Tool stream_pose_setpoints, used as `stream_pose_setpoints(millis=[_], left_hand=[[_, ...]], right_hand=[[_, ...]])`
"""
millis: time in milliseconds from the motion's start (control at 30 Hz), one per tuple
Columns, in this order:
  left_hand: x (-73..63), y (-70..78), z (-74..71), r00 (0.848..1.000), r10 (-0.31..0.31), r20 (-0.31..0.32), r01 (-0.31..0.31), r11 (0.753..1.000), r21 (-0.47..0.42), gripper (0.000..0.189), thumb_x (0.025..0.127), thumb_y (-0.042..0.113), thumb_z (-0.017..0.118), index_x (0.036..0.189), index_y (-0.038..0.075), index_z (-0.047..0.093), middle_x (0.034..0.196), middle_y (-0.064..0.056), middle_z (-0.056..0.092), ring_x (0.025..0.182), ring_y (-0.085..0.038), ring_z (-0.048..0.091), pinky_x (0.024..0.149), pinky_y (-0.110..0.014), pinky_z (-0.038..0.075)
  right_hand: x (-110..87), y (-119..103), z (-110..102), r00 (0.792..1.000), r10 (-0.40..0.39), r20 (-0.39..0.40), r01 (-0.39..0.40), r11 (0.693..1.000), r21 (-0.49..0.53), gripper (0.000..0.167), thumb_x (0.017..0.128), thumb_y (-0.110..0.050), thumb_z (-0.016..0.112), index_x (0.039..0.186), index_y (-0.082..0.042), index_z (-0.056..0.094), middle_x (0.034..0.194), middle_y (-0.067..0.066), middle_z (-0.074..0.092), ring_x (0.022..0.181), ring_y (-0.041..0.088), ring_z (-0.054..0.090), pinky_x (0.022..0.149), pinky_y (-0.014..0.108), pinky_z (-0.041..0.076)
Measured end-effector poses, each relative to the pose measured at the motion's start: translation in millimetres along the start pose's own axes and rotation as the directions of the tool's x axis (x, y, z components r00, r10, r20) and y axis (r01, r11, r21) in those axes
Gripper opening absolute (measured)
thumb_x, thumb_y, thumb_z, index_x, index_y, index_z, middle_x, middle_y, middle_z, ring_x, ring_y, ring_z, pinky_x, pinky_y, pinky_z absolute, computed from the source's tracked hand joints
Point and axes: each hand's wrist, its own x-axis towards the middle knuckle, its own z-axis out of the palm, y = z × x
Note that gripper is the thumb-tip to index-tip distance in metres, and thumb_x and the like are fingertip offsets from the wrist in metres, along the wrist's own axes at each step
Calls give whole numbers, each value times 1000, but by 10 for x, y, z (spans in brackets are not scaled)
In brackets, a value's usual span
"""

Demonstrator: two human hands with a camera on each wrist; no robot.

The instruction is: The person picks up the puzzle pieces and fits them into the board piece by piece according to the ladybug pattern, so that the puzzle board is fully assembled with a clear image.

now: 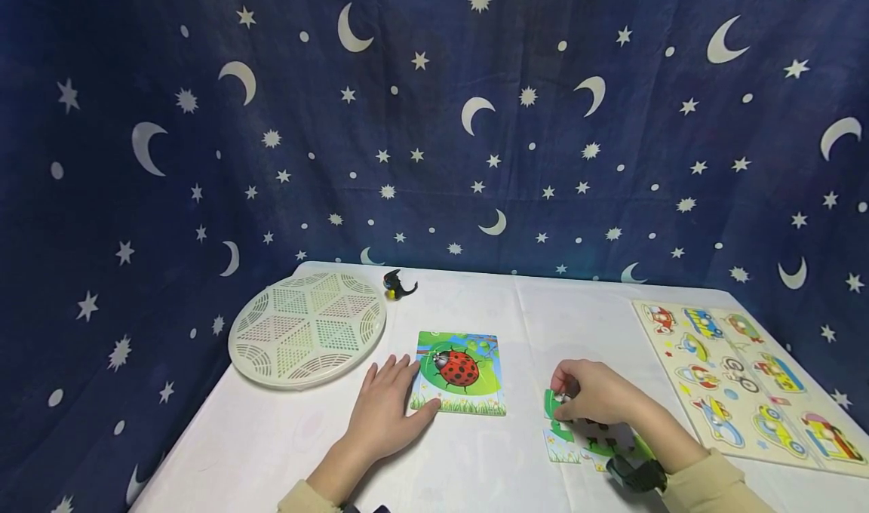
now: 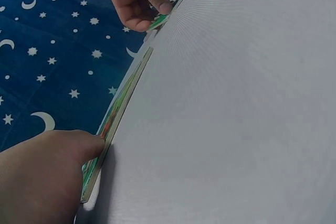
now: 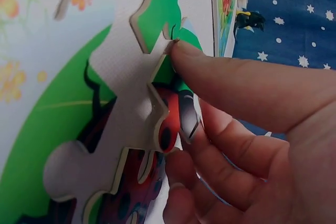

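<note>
A square ladybug puzzle picture [image 1: 462, 381] lies mid-table, with green leaf and grass around the red ladybug. My left hand [image 1: 387, 411] lies at its left side, fingers spread and fairly straight; in the left wrist view the thumb [image 2: 89, 145] touches the picture's edge. Further right, my right hand [image 1: 600, 392] pinches a jigsaw piece [image 3: 169, 114] between thumb and fingers, green with red and a black spot. Under and beside that hand are several ladybug jigsaw pieces [image 1: 562, 449], with gaps between them. The hand and wrist hide part of them.
A round cream perforated tray [image 1: 308, 328] sits at the left of the white table [image 1: 502, 475]. Behind the puzzle picture is a small black toy figure [image 1: 397, 285]. A wooden vehicle puzzle board [image 1: 747, 392] lies along the right side. A starry blue curtain [image 1: 434, 121] hangs behind.
</note>
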Motion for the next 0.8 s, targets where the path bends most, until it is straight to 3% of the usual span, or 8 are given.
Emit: stream_pose_setpoints(millis=[267,600,800], left_hand=[[-3,7,-9,1000,-10,11,10,1000,-8,73,92,57,65,141,4,59,147,-19,55,142,-41,43,119,-61,23],[-11,12,-4,1000,-14,16,14,1000,-9,72,92,57,65,141,4,59,147,-19,54,142,-41,43,119,-61,23],[-2,18,-18,1000,-3,8,4,1000,-6,72,92,56,65,141,4,60,146,-20,55,141,-42,43,119,-62,23]], right_hand=[[27,15,7,995,-101,13,100,993,61,33,77,-14,89,94,-13,61,80,-4,60,71,18,54,58,31,44],[56,-22,-9,982,-186,41,180,976,121,16,89,-14,80,92,-14,64,81,-3,61,62,12,54,49,26,45],[138,-90,24,979,-202,-23,203,971,124,11,91,-13,77,95,-16,67,83,-6,65,68,13,59,58,28,48]])
